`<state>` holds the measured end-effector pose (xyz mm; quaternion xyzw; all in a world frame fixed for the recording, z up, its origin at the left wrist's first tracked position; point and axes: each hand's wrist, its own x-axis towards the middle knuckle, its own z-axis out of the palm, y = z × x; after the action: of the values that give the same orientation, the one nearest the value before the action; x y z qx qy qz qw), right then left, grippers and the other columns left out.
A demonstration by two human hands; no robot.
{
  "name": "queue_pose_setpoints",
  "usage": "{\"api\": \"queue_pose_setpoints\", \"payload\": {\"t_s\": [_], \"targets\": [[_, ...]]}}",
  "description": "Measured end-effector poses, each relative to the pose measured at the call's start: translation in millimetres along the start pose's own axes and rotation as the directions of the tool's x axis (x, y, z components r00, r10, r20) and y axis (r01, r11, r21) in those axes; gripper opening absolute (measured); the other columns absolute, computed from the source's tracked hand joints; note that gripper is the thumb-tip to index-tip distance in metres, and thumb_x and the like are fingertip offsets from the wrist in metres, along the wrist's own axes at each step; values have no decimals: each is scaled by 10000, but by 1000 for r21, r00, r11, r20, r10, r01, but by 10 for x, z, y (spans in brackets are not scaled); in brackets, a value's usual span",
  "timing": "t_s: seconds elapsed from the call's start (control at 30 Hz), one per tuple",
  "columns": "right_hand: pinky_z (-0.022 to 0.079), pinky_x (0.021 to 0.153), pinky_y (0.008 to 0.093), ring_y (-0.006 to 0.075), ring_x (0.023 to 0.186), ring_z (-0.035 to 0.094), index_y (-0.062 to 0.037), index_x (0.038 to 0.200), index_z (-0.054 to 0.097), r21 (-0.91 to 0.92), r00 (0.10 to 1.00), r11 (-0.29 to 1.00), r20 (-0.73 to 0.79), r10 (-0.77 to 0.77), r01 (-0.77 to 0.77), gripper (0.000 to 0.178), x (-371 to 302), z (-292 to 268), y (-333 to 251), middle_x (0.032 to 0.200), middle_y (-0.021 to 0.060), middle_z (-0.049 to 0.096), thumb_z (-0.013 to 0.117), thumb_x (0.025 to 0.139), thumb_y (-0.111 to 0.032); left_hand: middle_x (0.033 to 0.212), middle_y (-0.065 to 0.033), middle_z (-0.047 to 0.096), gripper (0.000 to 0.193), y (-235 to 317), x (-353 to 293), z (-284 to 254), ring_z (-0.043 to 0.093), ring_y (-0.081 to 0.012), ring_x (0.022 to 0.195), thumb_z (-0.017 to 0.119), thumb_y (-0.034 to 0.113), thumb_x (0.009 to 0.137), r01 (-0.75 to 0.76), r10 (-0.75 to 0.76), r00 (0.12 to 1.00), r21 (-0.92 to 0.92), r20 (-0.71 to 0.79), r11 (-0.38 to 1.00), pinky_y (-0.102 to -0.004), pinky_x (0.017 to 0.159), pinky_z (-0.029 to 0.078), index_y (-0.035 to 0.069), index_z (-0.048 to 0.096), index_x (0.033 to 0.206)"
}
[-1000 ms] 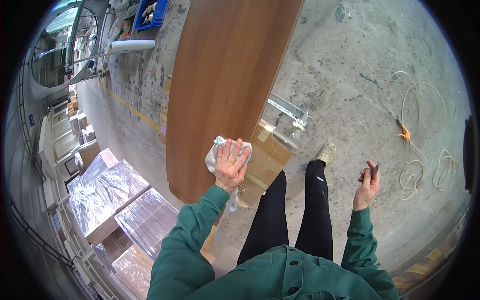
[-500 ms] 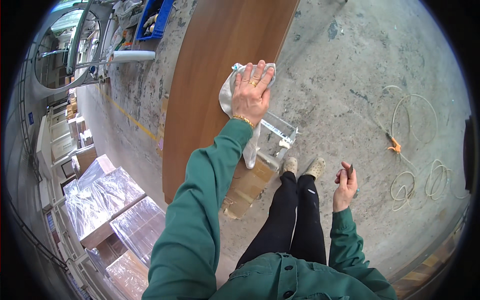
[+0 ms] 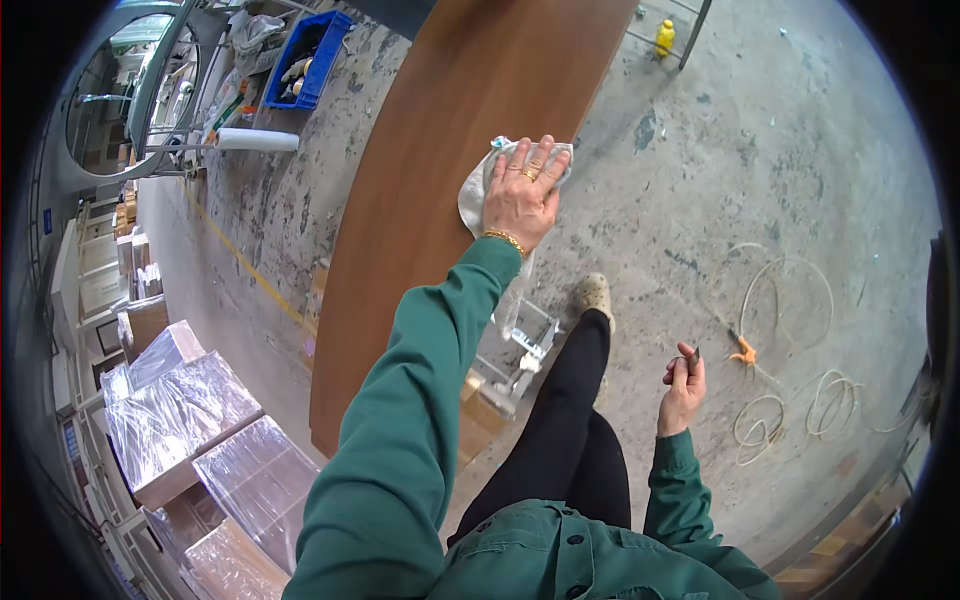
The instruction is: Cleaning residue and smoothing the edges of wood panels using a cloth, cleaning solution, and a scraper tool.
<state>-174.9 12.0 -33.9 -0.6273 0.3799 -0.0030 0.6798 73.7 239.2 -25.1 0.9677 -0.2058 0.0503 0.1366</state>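
Note:
My left hand (image 3: 520,200) lies flat with fingers stretched on a white cloth (image 3: 473,200), pressing it against a long brown wooden panel (image 3: 400,260) near its right edge. Part of the cloth is hidden under the palm. Low on the right, away from the panel, my right hand (image 3: 682,395) is closed around a small, thin dark piece (image 3: 697,354). Only its tip shows above the fingers, so its kind is unclear.
An orange air blow gun (image 3: 743,350) with a coiled pale hose (image 3: 835,405) lies on the floor to the right. A yellow bottle (image 3: 665,38) stands near a metal leg (image 3: 694,35). Film-wrapped boxes (image 3: 185,415) are stacked left; a blue crate (image 3: 310,60) sits far left.
My view has shifted forward along the panel as I step. My left hand and the cloth have slid farther along its surface. My right hand still grips the dark piece.

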Motion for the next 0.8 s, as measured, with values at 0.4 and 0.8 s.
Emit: {"api": "queue_pose_setpoints", "payload": {"t_s": [0.4, 0.8], "targets": [[352, 551, 174, 41, 609, 409, -23, 1050, 526, 17, 996, 999, 82, 34, -35, 203, 1476, 763, -891, 713, -16, 478, 435, 891, -110, 1329, -1, 387, 421, 103, 2324, 533, 332, -239, 1236, 547, 287, 785, -34, 30, 994, -28, -108, 999, -432, 1017, 250, 243, 503, 1201], [343, 534, 160, 25, 601, 418, -27, 1032, 538, 53, 997, 995, 22, 77, -78, 191, 2790, 736, -1569, 718, -29, 493, 438, 888, -103, 1321, 12, 397, 442, 254, 4101, 891, 353, -240, 1224, 532, 201, 765, -63, 59, 992, -28, -109, 998, -443, 1009, 266, 250, 500, 1203]]}}
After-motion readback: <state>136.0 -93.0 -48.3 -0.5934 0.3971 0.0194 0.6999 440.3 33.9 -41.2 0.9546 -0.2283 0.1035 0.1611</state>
